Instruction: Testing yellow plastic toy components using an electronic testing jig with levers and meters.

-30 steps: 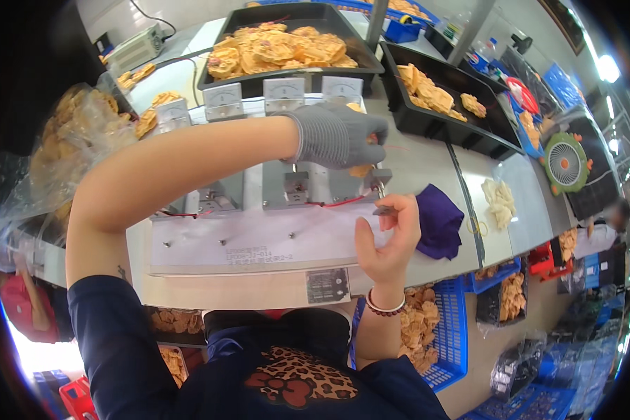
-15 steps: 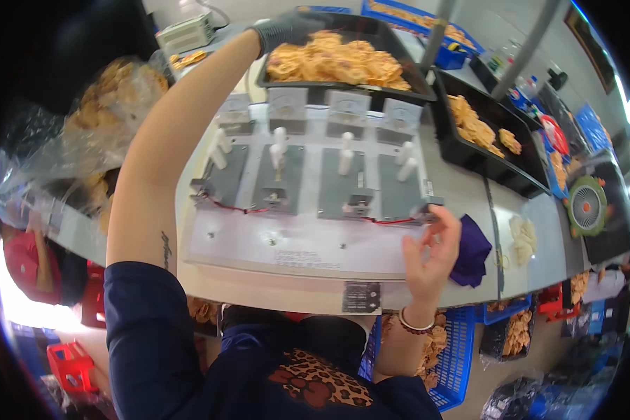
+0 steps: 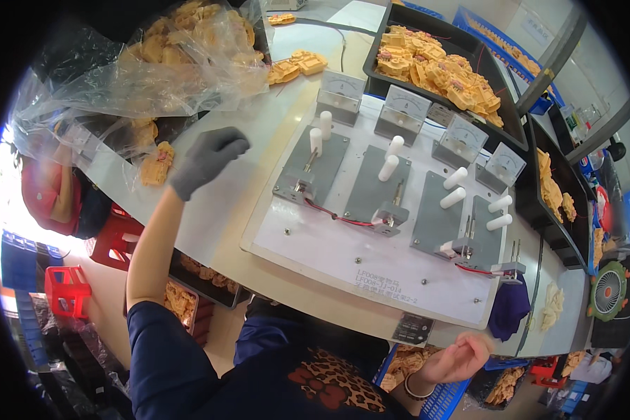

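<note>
While our gloved left hand (image 3: 208,162) is over the worktop (image 3: 224,217) at ten o'clock, fingers partly curled, we cannot tell whether it grips anything. We log one yellow piece (image 3: 157,165) at its nine o'clock. Our bare right hand (image 3: 458,358), near five o'clock, has fingers half-open, empty. Four meters (image 3: 403,110): twelve to three.

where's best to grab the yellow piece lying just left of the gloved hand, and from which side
Probably by the long edges of the yellow piece, near mid-length, coming from above and the right. It is longer than wide, and its right side lies open toward the gloved left hand, while the plastic bag crowds its upper end.
</note>
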`<action>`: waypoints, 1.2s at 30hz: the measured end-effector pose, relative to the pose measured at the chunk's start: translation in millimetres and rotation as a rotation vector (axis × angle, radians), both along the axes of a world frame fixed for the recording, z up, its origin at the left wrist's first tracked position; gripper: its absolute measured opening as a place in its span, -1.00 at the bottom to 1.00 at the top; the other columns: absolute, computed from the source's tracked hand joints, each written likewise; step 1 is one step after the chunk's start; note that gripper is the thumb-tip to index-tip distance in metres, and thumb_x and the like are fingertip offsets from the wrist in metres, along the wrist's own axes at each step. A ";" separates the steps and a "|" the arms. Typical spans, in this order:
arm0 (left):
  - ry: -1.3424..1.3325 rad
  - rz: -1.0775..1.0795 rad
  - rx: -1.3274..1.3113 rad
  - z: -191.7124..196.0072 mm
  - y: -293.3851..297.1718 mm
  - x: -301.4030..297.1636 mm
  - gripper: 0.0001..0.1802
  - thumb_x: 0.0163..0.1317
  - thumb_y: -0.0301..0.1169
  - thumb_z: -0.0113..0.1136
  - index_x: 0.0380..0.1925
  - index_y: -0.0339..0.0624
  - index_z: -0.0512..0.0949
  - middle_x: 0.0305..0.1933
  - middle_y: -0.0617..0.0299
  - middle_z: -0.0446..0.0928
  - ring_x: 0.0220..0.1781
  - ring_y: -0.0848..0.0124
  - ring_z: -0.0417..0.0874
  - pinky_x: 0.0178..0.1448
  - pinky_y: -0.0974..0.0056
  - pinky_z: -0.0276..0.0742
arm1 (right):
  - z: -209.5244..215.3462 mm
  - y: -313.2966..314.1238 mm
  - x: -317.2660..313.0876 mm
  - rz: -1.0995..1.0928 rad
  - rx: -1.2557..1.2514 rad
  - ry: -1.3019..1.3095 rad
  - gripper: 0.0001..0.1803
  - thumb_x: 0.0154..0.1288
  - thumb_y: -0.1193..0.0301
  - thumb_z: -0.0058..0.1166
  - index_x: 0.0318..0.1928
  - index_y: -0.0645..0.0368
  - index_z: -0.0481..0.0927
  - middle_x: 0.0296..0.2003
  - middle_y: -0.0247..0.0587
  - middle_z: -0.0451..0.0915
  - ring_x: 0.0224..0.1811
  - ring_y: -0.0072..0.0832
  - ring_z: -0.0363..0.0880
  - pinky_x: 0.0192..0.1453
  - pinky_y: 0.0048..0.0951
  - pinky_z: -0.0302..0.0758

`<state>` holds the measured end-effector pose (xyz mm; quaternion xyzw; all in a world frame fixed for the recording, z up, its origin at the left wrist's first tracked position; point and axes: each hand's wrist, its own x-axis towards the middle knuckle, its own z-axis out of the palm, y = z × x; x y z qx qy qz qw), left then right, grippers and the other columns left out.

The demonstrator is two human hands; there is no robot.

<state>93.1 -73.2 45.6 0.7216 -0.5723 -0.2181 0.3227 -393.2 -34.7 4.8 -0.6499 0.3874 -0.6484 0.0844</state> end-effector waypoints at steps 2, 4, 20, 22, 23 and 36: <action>-0.128 -0.046 -0.094 -1.8 -22.3 -22.4 -0.71 0.29 -0.25 0.08 -0.12 -0.19 0.57 -0.16 0.10 0.62 -0.14 0.32 0.62 0.02 0.26 0.49 | 8.8 1.2 7.0 0.021 0.033 0.060 -0.71 0.10 0.34 0.06 -0.22 0.23 0.37 -0.28 -0.08 0.33 -0.33 -0.36 0.27 -0.28 -0.44 0.26; -0.226 -0.066 -0.367 -3.9 -63.8 -36.6 -0.62 0.24 -0.34 0.04 0.04 -0.22 0.49 -0.04 0.04 0.56 0.02 0.27 0.57 0.12 0.19 0.44 | 24.8 -2.7 24.1 0.079 -0.084 0.225 -0.74 0.10 0.34 0.08 -0.26 0.19 0.38 -0.33 -0.11 0.35 -0.37 -0.36 0.30 -0.35 -0.44 0.27; -0.980 -0.138 -0.203 -21.6 -141.5 -24.0 -0.63 0.11 -0.19 0.19 -0.07 -0.01 0.53 0.14 0.03 0.42 0.26 0.10 0.38 0.44 0.09 0.08 | 37.5 14.4 68.7 0.365 0.041 0.130 -0.79 -0.11 0.65 0.06 -0.36 0.18 0.54 -0.50 -0.25 0.45 -0.59 -0.41 0.34 -0.51 -0.46 0.28; -0.702 -0.149 -0.213 -41.2 -126.7 -3.9 -0.59 0.09 -0.18 0.24 -0.04 0.02 0.50 0.16 0.03 0.39 0.26 0.06 0.38 0.41 0.09 0.17 | 42.4 11.6 86.7 0.488 0.031 0.153 -0.75 -0.16 0.70 0.09 -0.39 0.17 0.58 -0.53 -0.29 0.47 -0.60 -0.41 0.39 -0.52 -0.47 0.32; -0.418 -0.153 -0.231 -50.4 -120.2 8.2 -0.54 0.07 -0.16 0.29 -0.02 0.05 0.46 0.18 0.03 0.36 0.26 0.02 0.38 0.38 0.09 0.26 | 44.7 10.7 96.8 0.568 0.026 0.160 -0.73 -0.19 0.71 0.10 -0.38 0.17 0.59 -0.53 -0.29 0.48 -0.60 -0.41 0.41 -0.53 -0.48 0.33; 0.277 -0.144 -0.298 19.7 9.3 -37.1 -0.38 -0.14 -0.33 0.33 0.05 -0.10 0.47 -0.03 0.35 0.47 -0.14 0.53 0.36 0.06 0.40 0.36 | 53.8 -23.3 194.4 0.926 0.438 0.051 -0.20 0.06 0.49 0.17 0.33 0.31 0.14 0.10 0.06 0.34 0.08 -0.18 0.36 0.04 -0.25 0.41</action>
